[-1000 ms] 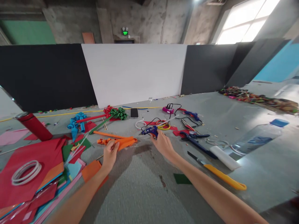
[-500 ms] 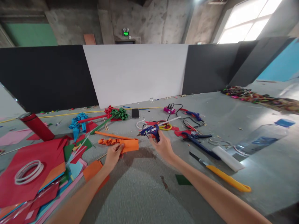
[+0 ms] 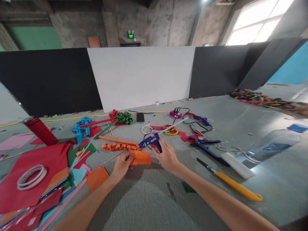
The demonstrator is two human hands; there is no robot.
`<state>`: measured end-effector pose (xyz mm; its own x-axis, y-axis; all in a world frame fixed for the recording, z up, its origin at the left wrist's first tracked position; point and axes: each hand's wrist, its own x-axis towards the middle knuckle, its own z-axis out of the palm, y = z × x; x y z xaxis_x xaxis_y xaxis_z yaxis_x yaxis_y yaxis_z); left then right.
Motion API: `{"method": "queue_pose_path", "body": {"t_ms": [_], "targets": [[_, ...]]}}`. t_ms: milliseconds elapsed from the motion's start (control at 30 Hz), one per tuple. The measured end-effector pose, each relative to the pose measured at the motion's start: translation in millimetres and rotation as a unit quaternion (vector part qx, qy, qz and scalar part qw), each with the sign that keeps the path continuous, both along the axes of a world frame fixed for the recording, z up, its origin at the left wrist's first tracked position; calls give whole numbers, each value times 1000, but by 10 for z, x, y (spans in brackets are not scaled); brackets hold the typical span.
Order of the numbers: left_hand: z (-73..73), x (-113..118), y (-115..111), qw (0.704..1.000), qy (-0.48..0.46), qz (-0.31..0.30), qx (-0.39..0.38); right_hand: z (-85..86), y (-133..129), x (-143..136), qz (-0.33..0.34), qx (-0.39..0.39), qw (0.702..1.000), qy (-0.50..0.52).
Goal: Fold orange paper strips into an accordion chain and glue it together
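- At the middle of the grey concrete-like floor [image 3: 144, 205], between the two forearms: one flat orange paper strip [image 3: 142, 158], raised at its left end by the left hand [image 3: 124, 165].
- Left hand: thumb and fingers pinched on the strip; right end of the strip unsupported.
- Right hand [image 3: 167, 155]: curled about the handle of a dark-blue plastic glue gun [image 3: 151, 140], nozzle pointing left and down near the strip's upper edge; contact cannot be told.
- One long translucent glue stick [image 3: 175, 124], projecting from the gun's rear.
- One frilled orange paper band [image 3: 113, 147], just beyond the left hand, beneath a slim orange rod [image 3: 117, 140].
- One thin wooden skewer [image 3: 113, 158], lying left of the fingers.
- Orange paper squares [image 3: 97, 178], near the left wrist.
- Handling, strip: judged very light, flexible, easily creased; best taken by one end or an edge, lightly, fingers clear of any glue.
- Handling, gun: judged light but rigid, awkward for its trailing cord and probably hot at the nozzle; to be held by the handle only.
- Right side: one yellow-handled knife [image 3: 237, 185], blade exposed, and one clear plastic bottle with blue cap [image 3: 274, 142], lying down.
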<state>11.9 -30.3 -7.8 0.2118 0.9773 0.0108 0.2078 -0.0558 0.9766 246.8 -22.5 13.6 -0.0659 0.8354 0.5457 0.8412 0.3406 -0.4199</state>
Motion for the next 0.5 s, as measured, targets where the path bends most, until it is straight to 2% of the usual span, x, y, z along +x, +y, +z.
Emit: {"method": "queue_pose_path", "body": {"t_ms": [267, 500], "targets": [[-59, -4, 35, 1000, -24, -13, -2, -17, -35, -43, 38, 31, 998, -42], [-5, 8, 19, 999, -12, -39, -11, -64, -16, -62, 43, 29, 997, -57]]}}
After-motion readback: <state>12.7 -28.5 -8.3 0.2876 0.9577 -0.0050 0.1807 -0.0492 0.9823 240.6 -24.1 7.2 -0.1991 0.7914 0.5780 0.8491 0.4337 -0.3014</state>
